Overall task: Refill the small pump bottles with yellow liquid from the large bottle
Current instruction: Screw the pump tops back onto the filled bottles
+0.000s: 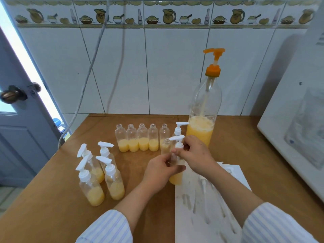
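The small pump bottle [176, 176] stands on the white cloth [201, 199] near the middle of the wooden table [52, 207], part full of yellow liquid. I judge it light, thin-walled and probably slick, so I take it low on the body and leave the pump free. My left hand [160, 170] wraps its fingers round the body; my right hand [196, 153] reaches in from the right, fingertips pinching the white pump collar [179, 146]. The large bottle [203, 109] stands just behind.
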